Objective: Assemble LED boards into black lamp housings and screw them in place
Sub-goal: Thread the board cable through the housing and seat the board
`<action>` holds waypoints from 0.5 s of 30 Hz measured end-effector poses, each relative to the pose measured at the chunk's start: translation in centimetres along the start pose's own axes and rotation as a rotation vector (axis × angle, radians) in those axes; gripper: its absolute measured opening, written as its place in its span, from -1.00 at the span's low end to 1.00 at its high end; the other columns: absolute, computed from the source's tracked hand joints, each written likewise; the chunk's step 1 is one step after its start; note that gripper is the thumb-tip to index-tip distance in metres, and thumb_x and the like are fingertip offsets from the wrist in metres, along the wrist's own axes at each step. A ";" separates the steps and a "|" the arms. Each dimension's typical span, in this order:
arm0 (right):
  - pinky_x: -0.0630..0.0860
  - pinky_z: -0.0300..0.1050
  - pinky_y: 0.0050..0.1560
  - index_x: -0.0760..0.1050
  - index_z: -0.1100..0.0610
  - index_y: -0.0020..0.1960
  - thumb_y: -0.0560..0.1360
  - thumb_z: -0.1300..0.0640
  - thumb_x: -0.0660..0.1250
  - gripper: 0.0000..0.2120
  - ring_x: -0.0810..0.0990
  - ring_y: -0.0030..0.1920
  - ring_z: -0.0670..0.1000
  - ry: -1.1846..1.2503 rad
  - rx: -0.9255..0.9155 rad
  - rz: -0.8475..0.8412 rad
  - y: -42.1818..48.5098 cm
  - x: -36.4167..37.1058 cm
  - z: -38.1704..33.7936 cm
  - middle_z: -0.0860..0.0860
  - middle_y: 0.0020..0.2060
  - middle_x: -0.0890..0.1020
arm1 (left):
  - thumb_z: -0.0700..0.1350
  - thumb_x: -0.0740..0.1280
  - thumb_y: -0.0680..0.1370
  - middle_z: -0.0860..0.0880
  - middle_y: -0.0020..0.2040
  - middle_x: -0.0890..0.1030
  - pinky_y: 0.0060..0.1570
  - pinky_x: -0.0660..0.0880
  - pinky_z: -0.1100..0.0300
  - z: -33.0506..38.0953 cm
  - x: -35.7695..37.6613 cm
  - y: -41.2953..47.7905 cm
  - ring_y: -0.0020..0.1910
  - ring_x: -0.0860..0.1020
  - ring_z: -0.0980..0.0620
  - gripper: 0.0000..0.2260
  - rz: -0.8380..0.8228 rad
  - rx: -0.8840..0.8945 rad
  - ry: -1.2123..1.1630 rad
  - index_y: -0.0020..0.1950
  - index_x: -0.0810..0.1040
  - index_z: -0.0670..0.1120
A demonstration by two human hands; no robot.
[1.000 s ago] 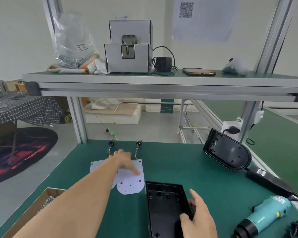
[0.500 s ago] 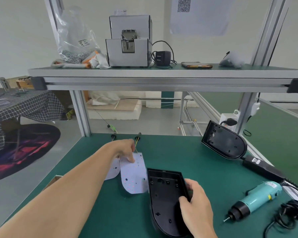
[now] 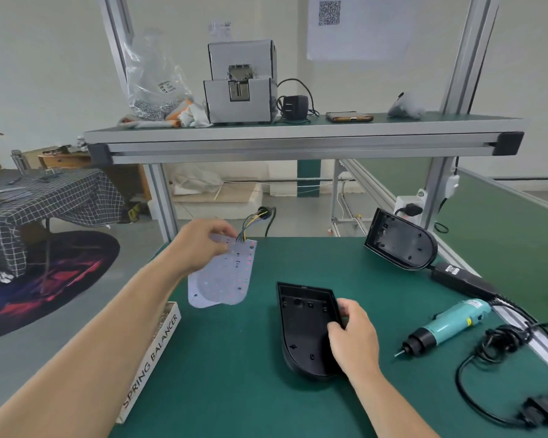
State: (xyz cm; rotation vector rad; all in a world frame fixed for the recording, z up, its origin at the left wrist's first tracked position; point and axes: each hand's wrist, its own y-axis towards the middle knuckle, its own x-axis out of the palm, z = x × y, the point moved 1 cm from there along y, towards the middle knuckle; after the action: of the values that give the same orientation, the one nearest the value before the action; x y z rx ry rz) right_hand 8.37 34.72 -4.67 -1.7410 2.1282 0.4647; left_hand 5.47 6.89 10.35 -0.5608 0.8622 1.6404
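Brightness: bright and even across the green bench top [image 3: 234,374] and the pale wall behind.
Source: soft and diffuse, from above, judging by shadows tucked close beneath things.
Shadows: faint, soft-edged; a thin dark rim under the black housing [image 3: 301,336] and beside the teal screwdriver [image 3: 450,324].
Glare: mild sheen on the plastic bag [image 3: 152,80]; dull highlights on the second housing [image 3: 399,245].
Blur: left hand [image 3: 200,248] and LED board [image 3: 225,276] smeared by motion (softest at the fingertips); right hand [image 3: 351,339] sharper.
Distortion: wide-angle stretch, frame posts [image 3: 469,58] slanting rather than upright, forearms enlarged at the bottom edge.
Focus: lettering on the cardboard box [image 3: 152,352] readable; QR code [image 3: 329,12] soft.
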 end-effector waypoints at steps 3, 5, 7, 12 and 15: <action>0.45 -0.07 0.11 0.48 -0.11 0.17 0.46 0.28 0.26 -0.61 0.54 0.13 -0.05 0.029 0.002 -0.016 -0.3 -0.3 -0.3 -0.18 0.11 0.58 | -0.26 0.43 0.52 0.06 0.04 0.55 0.04 0.34 0.17 1.9 -1.6 -3.8 0.07 0.51 0.04 -0.64 0.028 0.146 -0.061 -0.13 0.59 0.25; 0.44 -0.07 0.11 0.48 -0.10 0.18 0.46 0.28 0.25 -0.61 0.54 0.14 -0.04 0.031 0.010 -0.041 -0.7 -0.5 -0.5 -0.16 0.11 0.57 | -0.26 0.43 0.53 0.04 0.04 0.57 0.10 0.42 0.10 3.3 -2.5 -6.1 0.09 0.54 0.01 -0.66 0.033 0.229 -0.173 -0.12 0.63 0.23; 0.43 -0.07 0.11 0.48 -0.08 0.22 0.47 0.28 0.23 -0.60 0.53 0.15 -0.02 0.021 0.021 -0.055 -1.2 -0.5 -0.4 -0.14 0.13 0.55 | -0.18 0.43 0.49 -0.01 0.05 0.55 0.18 0.44 -0.05 4.8 -3.6 -8.3 0.09 0.54 -0.07 -0.76 0.038 0.319 -0.298 -0.11 0.67 0.21; 0.37 -0.09 0.10 0.36 0.01 0.41 0.55 0.15 0.26 -0.57 0.45 0.10 -0.02 -0.017 0.051 -0.105 -3.0 0.3 0.2 -0.03 0.30 0.43 | -0.19 0.38 0.47 0.07 0.18 0.49 0.28 0.44 0.05 7.8 -6.1 -11.9 0.23 0.49 0.11 -0.77 0.072 0.514 -0.518 -0.10 0.69 0.16; 0.39 0.02 0.34 0.15 0.10 0.58 0.55 -0.02 0.38 -0.30 0.41 0.34 0.06 0.040 0.031 -0.048 -2.7 -0.5 -1.1 0.07 0.43 0.29 | -0.17 0.42 0.47 0.05 0.22 0.51 0.28 0.47 0.07 8.6 -7.1 -12.9 0.32 0.46 -0.02 -0.84 0.085 0.562 -0.630 -0.10 0.69 0.11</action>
State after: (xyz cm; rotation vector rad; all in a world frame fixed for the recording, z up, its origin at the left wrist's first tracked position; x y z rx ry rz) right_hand 11.07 34.10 -3.56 -1.7943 2.1037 0.3847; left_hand 20.37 10.38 17.83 0.3736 0.8160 1.4277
